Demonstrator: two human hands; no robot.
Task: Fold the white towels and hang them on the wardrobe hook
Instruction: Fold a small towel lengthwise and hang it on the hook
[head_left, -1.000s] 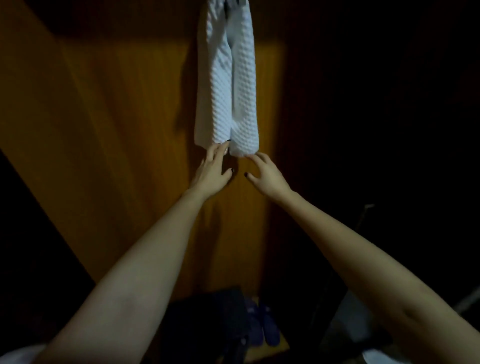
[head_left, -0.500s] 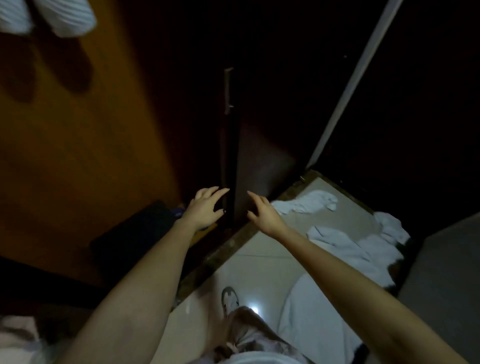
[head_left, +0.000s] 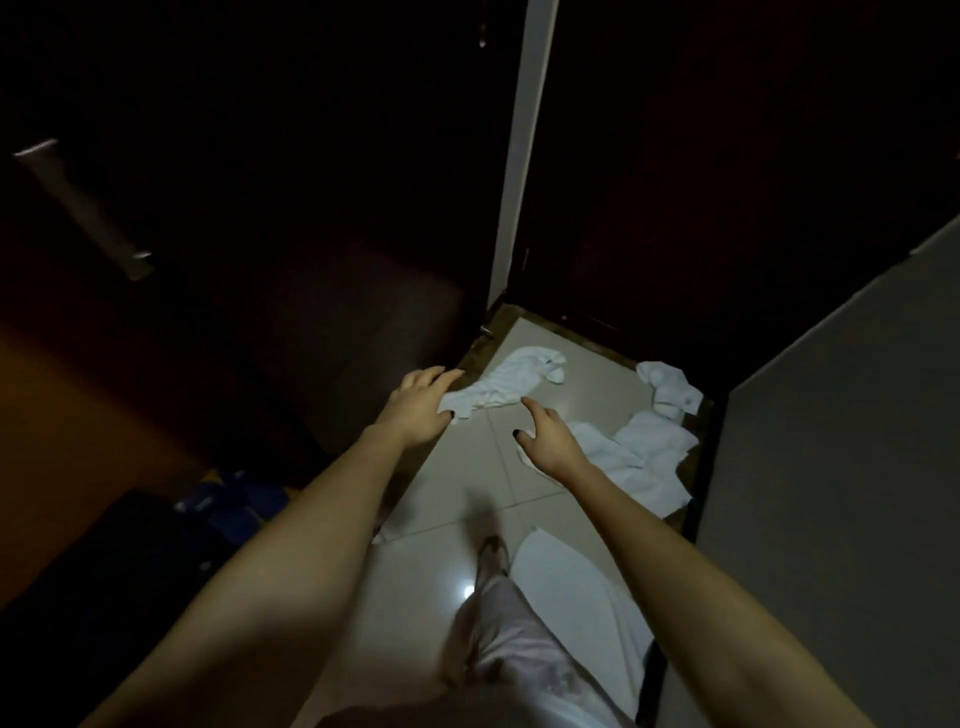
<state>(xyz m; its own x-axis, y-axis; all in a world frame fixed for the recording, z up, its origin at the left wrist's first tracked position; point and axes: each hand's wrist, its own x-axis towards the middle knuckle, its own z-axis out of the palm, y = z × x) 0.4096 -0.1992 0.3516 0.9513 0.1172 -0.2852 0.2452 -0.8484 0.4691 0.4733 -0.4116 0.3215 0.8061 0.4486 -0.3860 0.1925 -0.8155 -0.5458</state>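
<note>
Pale tiled floor here, just a narrow strip of it, boxed in by a dark wardrobe door at 9 o'clock and a grey wall at 3 o'clock. Pretty dim overall.

Both arms are stretched forward and down. The left hand is palm down with its fingers loosely spread and a bit bent, gripping nothing. Its fingertips overlap the near end of a crumpled towel from this angle, can't tell if they actually touch it. The right hand is just beside it, also palm down, index finger poking toward 11 o'clock, thumb out sideways, nothing in it either.

All the white towels in view are on the floor. The crumpled one is at 12 o'clock from the hands, a small bunched towel at 2 o'clock near the far corner, and a flatter towel at 3 o'clock, partly behind the right wrist. A bigger white cloth lies at 5 o'clock beside the person's foot.

Bare tile shows between the two hands and back toward the foot. A dark border edges the floor by the wardrobe, and a white upright strip stands at 12 o'clock. The door handle is at 10 o'clock, well apart from both hands.
</note>
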